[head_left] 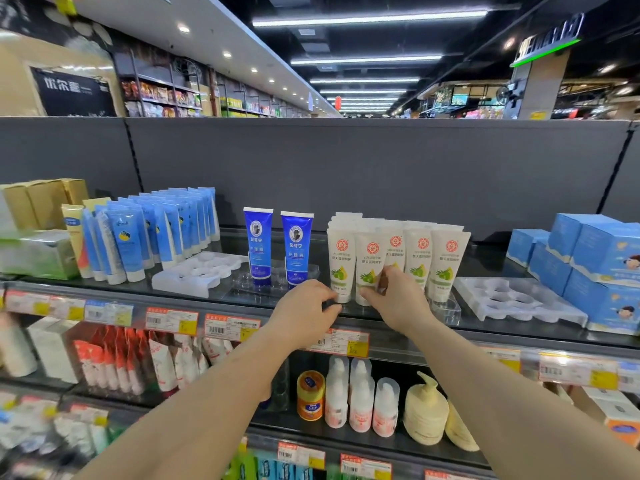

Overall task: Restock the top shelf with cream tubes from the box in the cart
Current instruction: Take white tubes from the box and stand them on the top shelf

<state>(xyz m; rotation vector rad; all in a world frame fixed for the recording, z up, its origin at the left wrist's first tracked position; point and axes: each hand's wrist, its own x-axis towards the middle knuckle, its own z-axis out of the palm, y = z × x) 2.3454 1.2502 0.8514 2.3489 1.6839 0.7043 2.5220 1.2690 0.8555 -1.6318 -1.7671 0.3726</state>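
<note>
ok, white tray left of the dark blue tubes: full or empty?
Empty. The white tray shows only bare round slots; no tubes stand in it.

One head-worn wide-angle view; it faces forward and slightly down at the top shelf (398,320), close, within arm's reach; store aisles recede behind.

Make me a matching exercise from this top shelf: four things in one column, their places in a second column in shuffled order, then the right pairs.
Things
1. Dark blue tubes
2. White tubes
3. Gold boxes
4. Blue boxes

Places
A. far right end of the shelf
B. far left, at the back
C. at both hands (left hand, right hand)
D. middle, left of the white tubes

Pairs: 1-D, 2-C, 3-B, 4-A
</note>
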